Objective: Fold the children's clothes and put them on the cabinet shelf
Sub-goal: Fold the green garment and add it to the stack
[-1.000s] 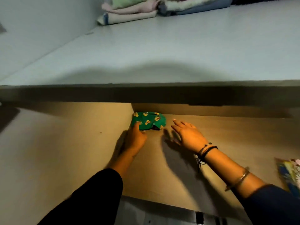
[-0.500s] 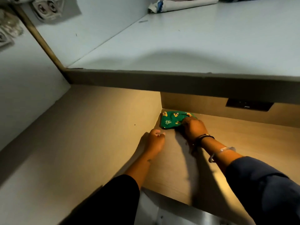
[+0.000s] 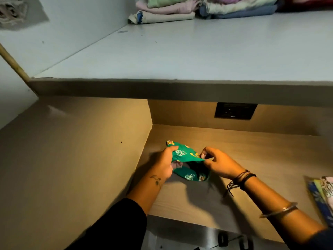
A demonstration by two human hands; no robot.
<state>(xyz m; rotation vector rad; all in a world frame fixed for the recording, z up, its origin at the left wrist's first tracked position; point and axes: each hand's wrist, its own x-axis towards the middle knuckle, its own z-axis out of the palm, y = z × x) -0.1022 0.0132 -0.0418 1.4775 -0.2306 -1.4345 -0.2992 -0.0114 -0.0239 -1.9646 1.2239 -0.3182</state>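
A small green children's garment [image 3: 185, 156] with yellow and white prints is held just above the wooden cabinet shelf [image 3: 261, 159], near its left wall. My left hand [image 3: 166, 164] grips its left side, thumb on top. My right hand [image 3: 219, 162] pinches its right edge. The top layer is lifted and the lower part [image 3: 191, 175] hangs open beneath. Both forearms reach in from the bottom of the view.
A pale upper shelf [image 3: 180, 56] overhangs the wooden one and carries folded clothes [image 3: 189, 8] at its back. Folded printed clothes [image 3: 322, 193] lie at the right edge of the wooden shelf. A dark socket plate [image 3: 235, 111] sits in the back wall.
The green garment lay folded in the back left corner under my hands. Now both hands have pulled it forward, lifted it and opened its fold.
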